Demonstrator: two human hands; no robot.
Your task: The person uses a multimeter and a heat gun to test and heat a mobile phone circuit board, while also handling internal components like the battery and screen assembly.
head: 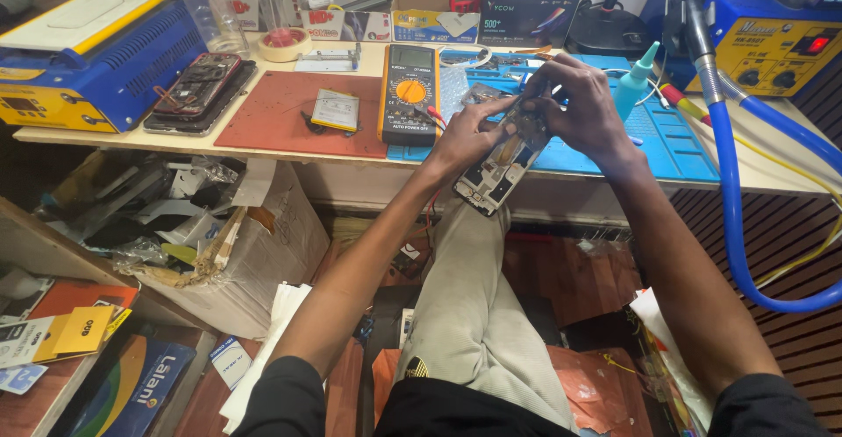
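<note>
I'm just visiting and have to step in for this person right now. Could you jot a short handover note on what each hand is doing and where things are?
Left hand: grips the opened phone by its left edge, held over the bench edge.
Right hand: fingers on the phone's upper end; whether it holds a small tool cannot be told.
Nearby: multimeter on the bench beside the left hand, blue mat beneath the right hand, loose battery on the red mat, another opened phone farther left.
Done: the phone's back is off, its insides exposed.
Left: it is not closed up.

Blue work mat [675, 143], brick-red pad [281, 112], yellow-cased multimeter [410, 95] (orange dial), turquoise squeeze bottle [633, 86].
</note>
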